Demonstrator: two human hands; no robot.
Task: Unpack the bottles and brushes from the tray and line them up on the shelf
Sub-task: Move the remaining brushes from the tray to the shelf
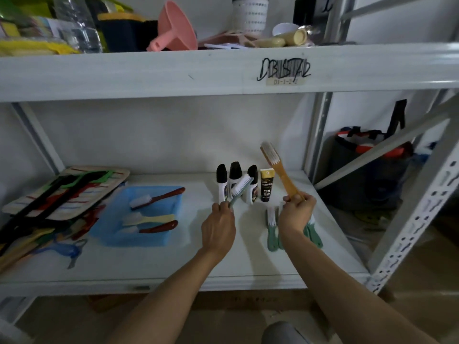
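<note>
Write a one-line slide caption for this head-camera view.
Left hand holds a green-handled brush, right hand a tan wooden brush; three brushes remain in the blue plastic tray.

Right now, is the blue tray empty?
No, three brushes lie in the blue tray, two with dark red handles and one cream.

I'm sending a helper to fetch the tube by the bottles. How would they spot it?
On the lower shelf, right of the blue tray, stands a row of bottles. The tube is at the row's right end: upright, black with a gold top, while the three bottles are white with black caps.
</note>
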